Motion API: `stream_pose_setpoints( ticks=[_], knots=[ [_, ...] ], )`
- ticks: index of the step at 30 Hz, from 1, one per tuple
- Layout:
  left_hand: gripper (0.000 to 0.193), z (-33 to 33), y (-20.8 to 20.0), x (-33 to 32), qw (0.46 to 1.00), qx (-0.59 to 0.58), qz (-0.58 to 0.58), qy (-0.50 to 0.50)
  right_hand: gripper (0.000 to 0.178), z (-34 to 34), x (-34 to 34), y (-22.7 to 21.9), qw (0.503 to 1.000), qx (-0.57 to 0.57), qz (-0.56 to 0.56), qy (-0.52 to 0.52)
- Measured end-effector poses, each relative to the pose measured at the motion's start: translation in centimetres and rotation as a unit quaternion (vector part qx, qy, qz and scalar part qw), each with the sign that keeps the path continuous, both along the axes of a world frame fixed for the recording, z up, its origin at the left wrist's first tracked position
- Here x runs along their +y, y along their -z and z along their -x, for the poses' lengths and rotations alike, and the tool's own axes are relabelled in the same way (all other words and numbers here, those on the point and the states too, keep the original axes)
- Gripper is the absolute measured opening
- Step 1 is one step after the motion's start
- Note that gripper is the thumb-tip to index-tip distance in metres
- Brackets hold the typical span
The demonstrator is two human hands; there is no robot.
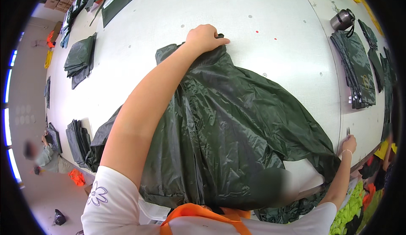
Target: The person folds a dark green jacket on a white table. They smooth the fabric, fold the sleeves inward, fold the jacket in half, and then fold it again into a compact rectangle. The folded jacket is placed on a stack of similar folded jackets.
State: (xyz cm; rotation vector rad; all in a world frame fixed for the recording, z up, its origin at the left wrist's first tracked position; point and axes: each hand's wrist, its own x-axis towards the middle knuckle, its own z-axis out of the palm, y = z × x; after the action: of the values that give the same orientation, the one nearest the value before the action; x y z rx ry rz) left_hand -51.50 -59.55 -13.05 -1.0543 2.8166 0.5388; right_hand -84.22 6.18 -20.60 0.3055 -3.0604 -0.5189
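A dark green, shiny raincoat (220, 121) lies spread on the white table, its collar at the far end and its hem at the near edge. My left hand (204, 39) reaches across it, fingers curled over the collar and thumb stretched out to the right. Part of the collar is hidden under that hand. Off to the right, beyond the coat's sleeve, my right hand (349, 143) is closed around a small pointed metal tool (348, 131), of which only the tip shows. The tool's kind is too small to make out.
Folded dark garments (80, 57) lie at the left, with another stack (78, 140) nearer. On the right are folded camouflage-patterned garments (355, 70) and a metal flask (342, 20). Bright yellow-green cloth (349, 209) is piled below the table's right edge. Another person (50, 154) is at far left.
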Motion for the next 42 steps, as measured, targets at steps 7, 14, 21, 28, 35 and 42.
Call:
stream_pose_setpoints(
  ticks=[7, 14, 21, 28, 35, 42],
  knots=[
    [0.029, -0.5, -0.5, -0.8, 0.861, 0.236, -0.36, -0.271, 0.017, 0.8, -2.6, 0.8, 0.99, 0.035, 0.079, -0.115],
    [0.03, -4.2, -5.5, -0.3, 0.734, 0.332, -0.511, -0.299, 0.025, -13.6, -31.2, -7.2, 0.806, -0.201, 0.526, -0.182],
    [0.039, -6.3, -7.2, 0.8, 0.744, 0.352, -0.53, -0.202, 0.021, -24.9, -46.3, -11.6, 0.653, -0.213, 0.575, -0.446],
    [0.037, -7.1, -8.5, 1.8, 0.792, 0.36, -0.469, -0.152, 0.02, -26.8, -48.5, -12.5, 0.628, -0.225, 0.593, -0.45],
    [0.037, -7.1, -8.7, 2.2, 0.799, 0.366, -0.457, -0.136, 0.02, -26.7, -48.3, -13.6, 0.644, -0.229, 0.574, -0.452],
    [0.037, -6.8, -8.9, 2.6, 0.8, 0.361, -0.458, -0.138, 0.019, -26.4, -48.2, -13.6, 0.62, -0.251, 0.593, -0.447]
  ],
)
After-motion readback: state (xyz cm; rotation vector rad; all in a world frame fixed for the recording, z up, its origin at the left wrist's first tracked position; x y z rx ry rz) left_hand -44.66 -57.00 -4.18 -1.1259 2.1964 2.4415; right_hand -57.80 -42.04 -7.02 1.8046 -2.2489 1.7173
